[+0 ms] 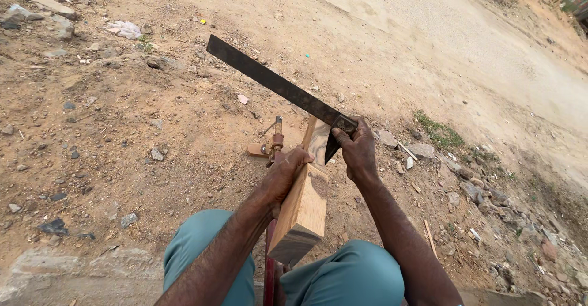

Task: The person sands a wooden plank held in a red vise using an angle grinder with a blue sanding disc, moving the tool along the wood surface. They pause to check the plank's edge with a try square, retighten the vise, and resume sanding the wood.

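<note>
The left hand (286, 172) clamps its fingers on the wooden block (306, 205); the right hand (357, 150) grips the try square (278, 86) atop the block. A loose grip could probably let the square slip askew.

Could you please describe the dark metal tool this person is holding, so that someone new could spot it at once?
Start at the pale wooden block standing between the person's knees. At its top end, the right hand grips a try square. Its long, flat, dark blade slants up-left over the dirt, unlike the reddish clamp beside the left hand.
</note>
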The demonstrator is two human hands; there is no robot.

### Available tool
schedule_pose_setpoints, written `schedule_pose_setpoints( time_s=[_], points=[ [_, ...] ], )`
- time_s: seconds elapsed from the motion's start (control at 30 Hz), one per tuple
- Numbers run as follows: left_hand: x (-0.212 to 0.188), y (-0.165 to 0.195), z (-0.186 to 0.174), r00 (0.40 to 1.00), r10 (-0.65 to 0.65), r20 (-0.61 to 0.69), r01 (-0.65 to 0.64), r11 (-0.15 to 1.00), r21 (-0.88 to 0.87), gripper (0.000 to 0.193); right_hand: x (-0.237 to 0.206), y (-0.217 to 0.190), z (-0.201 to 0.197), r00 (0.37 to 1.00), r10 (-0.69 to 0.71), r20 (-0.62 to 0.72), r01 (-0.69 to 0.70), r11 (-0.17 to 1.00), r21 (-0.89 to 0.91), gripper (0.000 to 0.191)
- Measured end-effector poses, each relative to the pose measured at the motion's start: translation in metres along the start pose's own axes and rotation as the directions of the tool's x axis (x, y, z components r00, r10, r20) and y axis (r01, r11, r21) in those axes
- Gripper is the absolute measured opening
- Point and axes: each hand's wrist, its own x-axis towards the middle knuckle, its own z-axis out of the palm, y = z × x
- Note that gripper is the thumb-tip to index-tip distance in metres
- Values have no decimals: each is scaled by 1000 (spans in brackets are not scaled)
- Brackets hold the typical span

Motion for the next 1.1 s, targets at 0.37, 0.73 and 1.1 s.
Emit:
schedule_pose_setpoints(
  time_s=[0.37, 0.73, 1.1],
  points=[
    [-7, -7, -4, 996, 78, -40, -66, 968, 244, 45, 6, -5, -5, 998, 44, -40, -44, 999, -3, 30],
    [-12, -30, -15, 993, 93, 66, -110, 938, 328, 48, 4, 0, -25, 966, 230, -114, -217, 969, 119, 42],
    [-34, -9, -6, 991, 21, 132, -91, 832, 548, 104, 8, 3, -44, 947, 273, -171, -233, 946, 224, 46]
  ],
)
